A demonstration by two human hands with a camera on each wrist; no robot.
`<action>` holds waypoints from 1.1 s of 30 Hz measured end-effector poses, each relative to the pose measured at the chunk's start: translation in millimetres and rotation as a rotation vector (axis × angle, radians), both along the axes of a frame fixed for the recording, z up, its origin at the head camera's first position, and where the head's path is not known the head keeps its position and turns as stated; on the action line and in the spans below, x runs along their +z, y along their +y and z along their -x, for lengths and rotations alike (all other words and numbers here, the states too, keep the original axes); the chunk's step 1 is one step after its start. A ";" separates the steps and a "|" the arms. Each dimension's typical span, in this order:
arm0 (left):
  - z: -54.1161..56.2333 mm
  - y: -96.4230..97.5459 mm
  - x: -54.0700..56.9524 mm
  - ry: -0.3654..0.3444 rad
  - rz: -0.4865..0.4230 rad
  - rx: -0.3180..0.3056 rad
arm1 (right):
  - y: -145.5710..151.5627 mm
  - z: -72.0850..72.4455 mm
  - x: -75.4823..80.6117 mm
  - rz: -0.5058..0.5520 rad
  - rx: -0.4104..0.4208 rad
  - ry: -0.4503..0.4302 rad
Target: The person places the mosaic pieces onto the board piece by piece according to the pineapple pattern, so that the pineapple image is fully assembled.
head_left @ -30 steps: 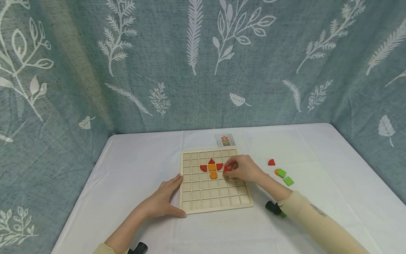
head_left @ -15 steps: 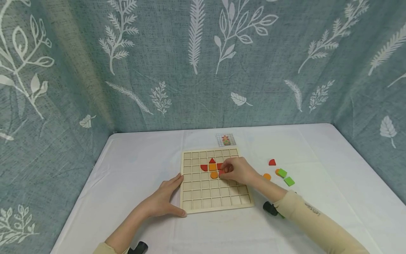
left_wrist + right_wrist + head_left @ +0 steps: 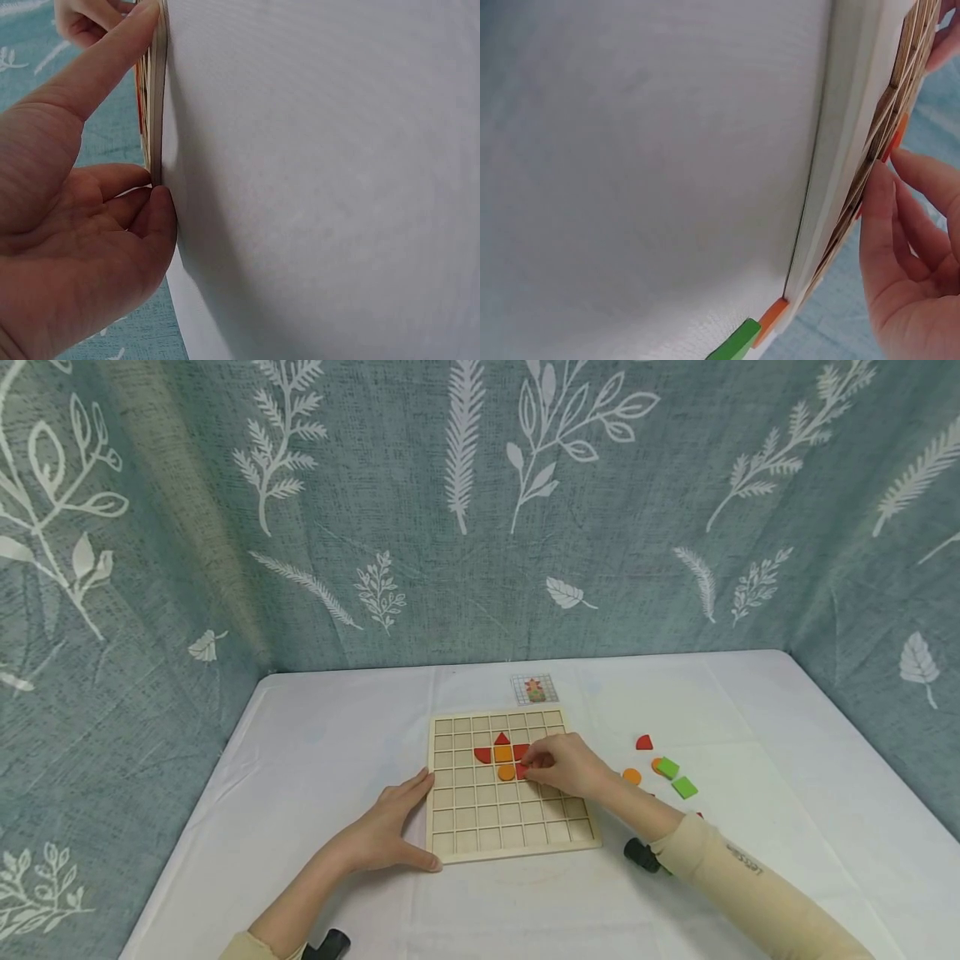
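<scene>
A wooden grid board (image 3: pixel 467 819) lies on the table. My left hand (image 3: pixel 382 831) rests against its left edge, fingers extended, thumb at the near left corner. My right hand (image 3: pixel 566 764) pinches a red tile (image 3: pixel 522 772) between thumb and index finger, down at a cell right of an orange round tile (image 3: pixel 506 772). The fingers partly cover that tile, so its full shape is hidden. Above the round one sits an orange square (image 3: pixel 502 753), with a red quarter-circle (image 3: pixel 482 756) to its left, another red tile (image 3: pixel 520 751) to its right and a red triangle (image 3: pixel 502 739) above.
A small pattern card (image 3: pixel 535 689) lies behind the board. To the right are a red quarter-circle tile (image 3: pixel 644 742), an orange tile (image 3: pixel 632 777), a green square (image 3: pixel 667 767) overlapping another orange piece, and a second green square (image 3: pixel 684 787). A patterned curtain (image 3: pixel 420 568) surrounds the table.
My right hand has moved left with the red tile and lowered it to the cell beside the orange round tile. The left hand has stayed at the board's edge.
</scene>
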State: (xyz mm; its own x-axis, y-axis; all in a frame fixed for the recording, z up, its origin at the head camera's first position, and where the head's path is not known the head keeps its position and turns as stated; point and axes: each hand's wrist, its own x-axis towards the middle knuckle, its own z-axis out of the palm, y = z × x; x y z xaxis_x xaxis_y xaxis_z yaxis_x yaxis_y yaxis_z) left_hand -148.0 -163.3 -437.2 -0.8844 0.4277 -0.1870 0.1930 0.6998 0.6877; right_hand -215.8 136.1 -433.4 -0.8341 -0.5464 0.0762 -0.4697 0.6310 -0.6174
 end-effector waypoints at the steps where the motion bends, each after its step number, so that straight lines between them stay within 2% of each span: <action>1: 0.0 0.2 0.2 0.000 0.000 0.000 | 0.1 -0.1 -0.1 0.000 0.000 0.006; 9: 0.3 0.6 -0.4 0.003 -0.002 0.006 | -2.9 -4.4 -1.6 0.008 0.034 0.122; 23: 2.0 2.1 -3.0 -0.005 -0.004 0.013 | -8.3 -7.9 -3.1 -0.024 0.125 0.106; 26: 2.2 2.3 -3.1 -0.003 -0.001 0.017 | -4.3 -7.6 -1.6 0.002 0.145 0.110; 30: 1.9 2.3 -2.5 0.003 0.003 0.016 | 13.2 -5.6 4.7 0.035 0.087 0.108; 33: 1.1 1.6 -2.0 0.006 0.004 0.014 | 37.6 -2.1 9.3 0.015 -0.043 0.078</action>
State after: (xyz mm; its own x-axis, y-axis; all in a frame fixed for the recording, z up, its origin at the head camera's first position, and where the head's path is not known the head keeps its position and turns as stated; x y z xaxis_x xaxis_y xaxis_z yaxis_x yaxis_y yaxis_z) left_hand -149.1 -161.7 -439.2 -0.8912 0.4146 -0.1840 0.1871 0.7054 0.6836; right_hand -213.7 173.7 -424.1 -0.8482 -0.5081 0.1495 -0.4890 0.6431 -0.5893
